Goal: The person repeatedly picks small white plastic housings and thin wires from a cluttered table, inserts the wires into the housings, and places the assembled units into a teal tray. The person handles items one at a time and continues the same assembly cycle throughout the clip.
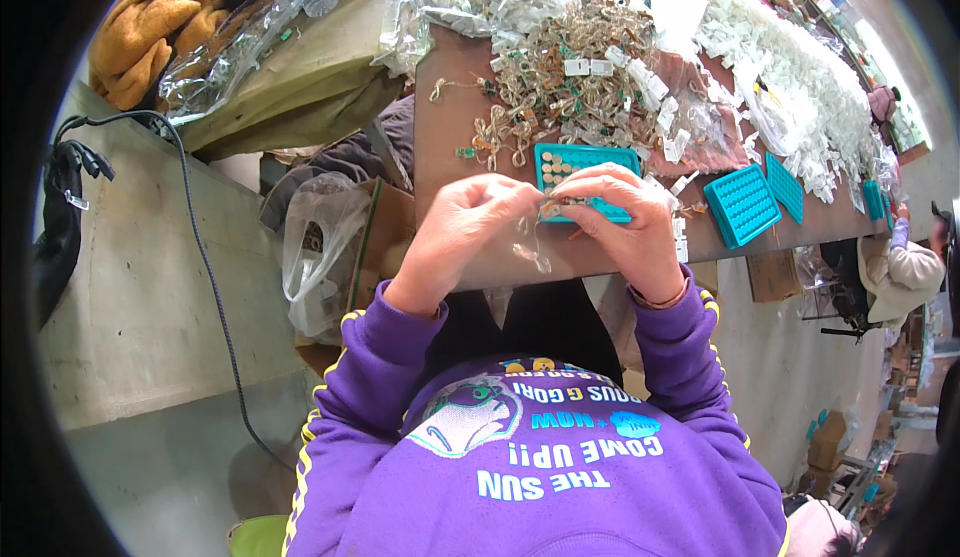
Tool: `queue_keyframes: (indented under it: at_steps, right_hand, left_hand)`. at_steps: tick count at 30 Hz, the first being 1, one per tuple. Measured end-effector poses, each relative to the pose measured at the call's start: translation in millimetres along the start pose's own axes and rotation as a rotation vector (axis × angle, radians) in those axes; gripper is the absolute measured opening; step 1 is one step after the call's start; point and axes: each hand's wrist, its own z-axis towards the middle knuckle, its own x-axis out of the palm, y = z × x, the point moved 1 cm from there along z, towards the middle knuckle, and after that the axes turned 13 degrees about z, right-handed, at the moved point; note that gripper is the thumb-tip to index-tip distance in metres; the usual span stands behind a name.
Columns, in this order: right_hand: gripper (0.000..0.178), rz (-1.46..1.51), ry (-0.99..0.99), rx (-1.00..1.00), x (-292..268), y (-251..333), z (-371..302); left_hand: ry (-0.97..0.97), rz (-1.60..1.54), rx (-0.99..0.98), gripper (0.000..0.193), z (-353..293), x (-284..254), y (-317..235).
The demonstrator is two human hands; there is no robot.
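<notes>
My left hand [462, 229] and my right hand [632, 219] meet at the table's near edge, both with fingers pinched. Between the fingertips is a small beige-and-brown piece [549, 210], mostly covered by my right thumb and fingers. From my left fingertips hangs a thin pale cord [530, 252] in loose loops. Right behind the hands lies a teal compartment tray [610, 156]. Several round beige pieces [552, 165] sit in its left columns. My right hand hides the tray's near part.
Behind the tray spreads a heap of tangled corded pieces [575, 77]. White tags [660, 87] lie across its right side. Two more teal trays [742, 207] stand at right, near a big pile of clear packets [790, 87]. Left of the table, a plastic bag [325, 247] hangs by a box. Other people [900, 267] sit farther right.
</notes>
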Motion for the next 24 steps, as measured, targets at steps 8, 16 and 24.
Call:
queue_keyframes:
  at_steps: [8,16,24]
  right_hand:
    - [0.017,0.218,0.078,-0.028,-0.2,-6.5,-6.5]
    - [0.023,0.708,-0.164,0.408,10.4,-2.3,-26.0]
    - [0.013,0.848,-0.181,0.614,11.2,3.6,-42.7]
  left_hand:
    - [0.245,-0.456,-0.125,0.019,-9.0,18.2,17.2]
    - [0.278,-0.768,-0.019,0.019,-8.1,35.9,27.7]
    - [0.026,-0.485,0.117,0.021,-7.1,31.7,31.5]
